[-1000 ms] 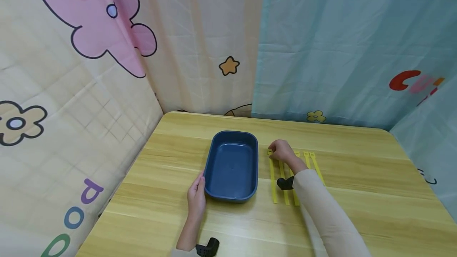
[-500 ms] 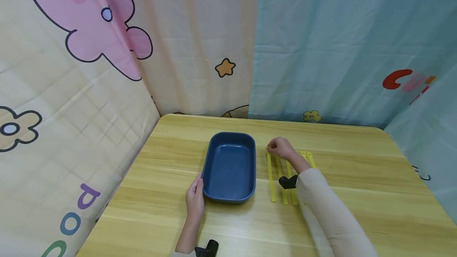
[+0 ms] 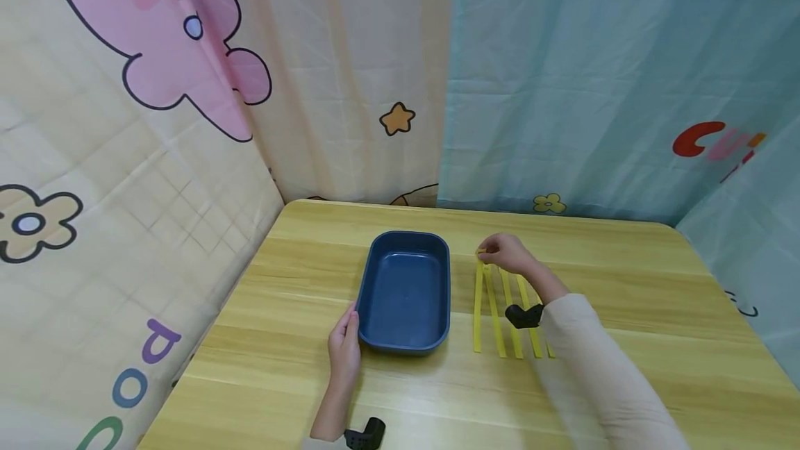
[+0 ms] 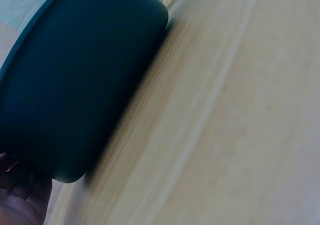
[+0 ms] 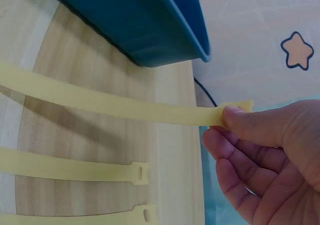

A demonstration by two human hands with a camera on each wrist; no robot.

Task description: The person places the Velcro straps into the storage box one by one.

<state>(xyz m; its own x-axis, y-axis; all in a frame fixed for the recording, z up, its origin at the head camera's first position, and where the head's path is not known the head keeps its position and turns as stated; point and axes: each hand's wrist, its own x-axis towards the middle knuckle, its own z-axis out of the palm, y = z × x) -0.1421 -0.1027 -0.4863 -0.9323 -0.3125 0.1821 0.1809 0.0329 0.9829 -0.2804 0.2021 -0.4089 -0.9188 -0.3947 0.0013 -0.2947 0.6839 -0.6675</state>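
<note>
In the head view, a dark blue rectangular plastic bin (image 3: pixel 403 301) stands on the table with nothing inside. My left hand (image 3: pixel 344 347) holds its near left corner, thumb by the rim; the left wrist view shows the bin's outer wall (image 4: pixel 80 80) and curled fingers at the lower left. Right of the bin, my right hand (image 3: pixel 507 253) pinches the slotted end of a yellow cable strap (image 5: pixel 110 105) between thumb and index finger. That end is raised off the table, and the strap hangs toward me. Several similar yellow straps (image 3: pixel 496 318) lie side by side under the right forearm.
The light wood table (image 3: pixel 275 360) extends around the bin and straps. Patterned curtains (image 3: pixel 562 89) hang behind its far edge and along the left side. Each wrist wears a black device (image 3: pixel 523 316).
My right hand has taken the leftmost strap's end, lifted it and moved slightly right and away from me. The left hand and the bin have stayed in place.
</note>
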